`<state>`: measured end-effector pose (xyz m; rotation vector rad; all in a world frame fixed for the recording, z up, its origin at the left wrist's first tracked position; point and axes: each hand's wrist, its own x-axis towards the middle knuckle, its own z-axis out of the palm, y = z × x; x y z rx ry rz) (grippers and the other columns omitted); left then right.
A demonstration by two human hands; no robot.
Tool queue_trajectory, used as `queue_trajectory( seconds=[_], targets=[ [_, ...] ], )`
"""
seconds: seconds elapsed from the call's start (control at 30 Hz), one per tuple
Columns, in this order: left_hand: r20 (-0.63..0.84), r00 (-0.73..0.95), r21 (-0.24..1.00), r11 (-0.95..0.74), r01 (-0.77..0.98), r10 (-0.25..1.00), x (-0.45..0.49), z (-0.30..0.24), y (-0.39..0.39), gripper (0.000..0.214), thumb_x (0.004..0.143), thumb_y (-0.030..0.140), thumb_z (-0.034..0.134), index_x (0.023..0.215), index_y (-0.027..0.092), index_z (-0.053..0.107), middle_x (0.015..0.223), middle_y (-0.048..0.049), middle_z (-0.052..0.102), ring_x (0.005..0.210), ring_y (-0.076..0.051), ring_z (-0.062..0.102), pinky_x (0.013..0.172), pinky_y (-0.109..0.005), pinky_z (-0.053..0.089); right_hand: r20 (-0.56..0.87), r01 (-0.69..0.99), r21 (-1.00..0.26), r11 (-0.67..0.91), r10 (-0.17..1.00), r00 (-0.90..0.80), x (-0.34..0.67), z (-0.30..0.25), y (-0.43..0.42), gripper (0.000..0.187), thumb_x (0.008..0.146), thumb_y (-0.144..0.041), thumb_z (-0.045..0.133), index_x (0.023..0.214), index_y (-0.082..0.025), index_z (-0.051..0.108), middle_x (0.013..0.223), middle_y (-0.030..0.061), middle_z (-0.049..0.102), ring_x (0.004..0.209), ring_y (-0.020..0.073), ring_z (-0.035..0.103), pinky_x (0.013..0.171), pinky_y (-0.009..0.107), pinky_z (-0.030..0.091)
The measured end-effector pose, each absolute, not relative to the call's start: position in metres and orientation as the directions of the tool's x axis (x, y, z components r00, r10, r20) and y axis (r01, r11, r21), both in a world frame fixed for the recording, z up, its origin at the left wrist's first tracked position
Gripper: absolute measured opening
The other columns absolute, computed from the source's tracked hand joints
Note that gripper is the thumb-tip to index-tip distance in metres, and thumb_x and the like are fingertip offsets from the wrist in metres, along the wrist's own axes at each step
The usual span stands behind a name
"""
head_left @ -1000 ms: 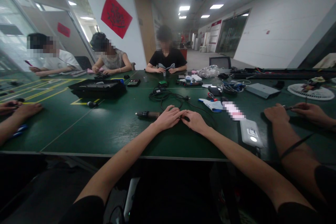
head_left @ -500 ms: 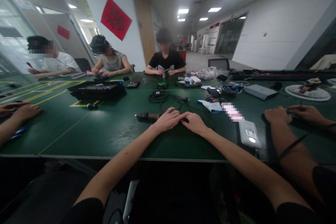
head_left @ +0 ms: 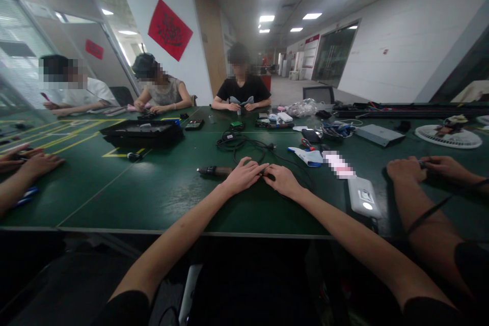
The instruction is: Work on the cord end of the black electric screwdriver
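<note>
A corded tool that looks like an inline electric screwdriver (head_left: 214,170) lies on the green table, its dark tip pointing left. My left hand (head_left: 244,175) lies over its handle, closed round it from above, with fingers reaching right. At the tool's rear end, where the cord seems to leave it, my right hand (head_left: 283,181) has its fingers bent in a pinch. The fingertips of both hands nearly meet, and they hide most of the rear end. Just beyond the hands, a black cable (head_left: 244,145) lies in loose coils with its plug (head_left: 270,146).
A black tray (head_left: 141,135) stands at left, near a small dark part (head_left: 133,156). Right of my hands lie a blue-and-white packet (head_left: 307,156) and a white device (head_left: 363,196). Co-workers' hands (head_left: 407,169) are close at right and left; other people sit opposite.
My fingertips have parted slightly, and a dark bit of the tool's rear end shows between them. The tool lies much as before.
</note>
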<state>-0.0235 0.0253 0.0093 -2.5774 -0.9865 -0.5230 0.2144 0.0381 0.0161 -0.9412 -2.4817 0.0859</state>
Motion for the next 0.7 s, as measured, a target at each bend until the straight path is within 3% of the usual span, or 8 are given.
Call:
queue_trajectory(
  seconds=[0.5,0.7],
  targets=[
    [0.390,0.734,-0.189,-0.731,0.655,0.556,-0.0195,0.0147,0.0217,0.064,0.104,0.022,0.047,0.165,0.023,0.026,0.133,-0.0103,0.065,0.130,-0.023,0.055,0.123,-0.047,0.026,0.430,0.631,-0.231,0.741,0.659,-0.617,0.2133,0.0104,0.0403,0.017,0.099,-0.028,0.065,0.111,-0.021,0.075,0.119,0.0084,0.072,0.102,0.0216,0.069,0.092,0.034,0.053],
    [0.406,0.710,-0.214,-0.695,0.686,0.576,-0.0190,0.0157,0.0230,0.062,0.106,0.024,0.046,0.165,0.021,0.026,0.129,-0.0101,0.067,0.127,-0.023,0.057,0.122,-0.046,0.027,0.438,0.624,-0.223,0.749,0.649,-0.622,0.2136,0.0091,0.0409,0.015,0.100,-0.031,0.065,0.105,-0.021,0.075,0.117,0.0082,0.071,0.100,0.0209,0.068,0.090,0.033,0.052]
  ],
)
